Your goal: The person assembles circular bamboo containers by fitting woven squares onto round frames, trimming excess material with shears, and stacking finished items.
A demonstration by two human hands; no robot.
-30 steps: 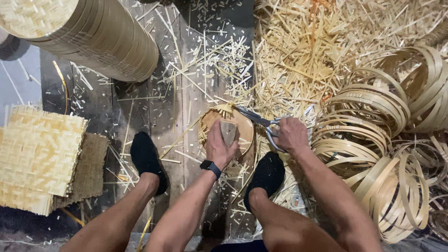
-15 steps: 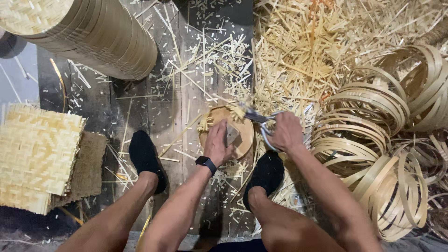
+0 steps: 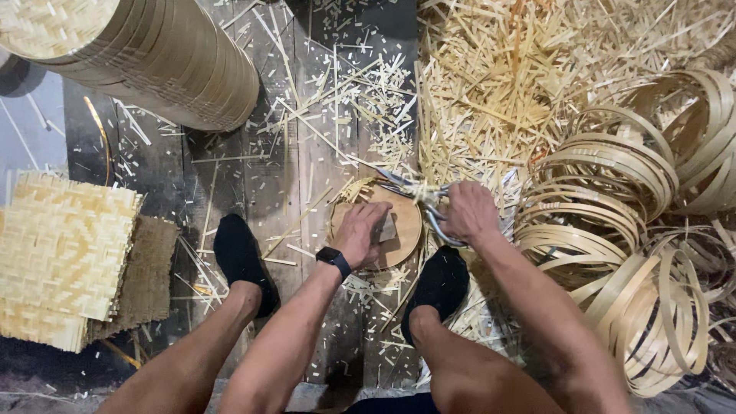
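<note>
Pressing round woven disc (image 3: 399, 230) flat on floor, left hand (image 3: 362, 232) grip spread; right hand (image 3: 469, 212) grip clamped on shears (image 3: 418, 195), blades at disc rim.

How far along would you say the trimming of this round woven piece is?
Done: cut bamboo offcuts cover the floor, and finished rounds lie stacked. In hand: the left hand presses a round disc onto the woven piece while the right hand works scissors at its edge. Left: stray strip ends on the far-left edge.
</note>
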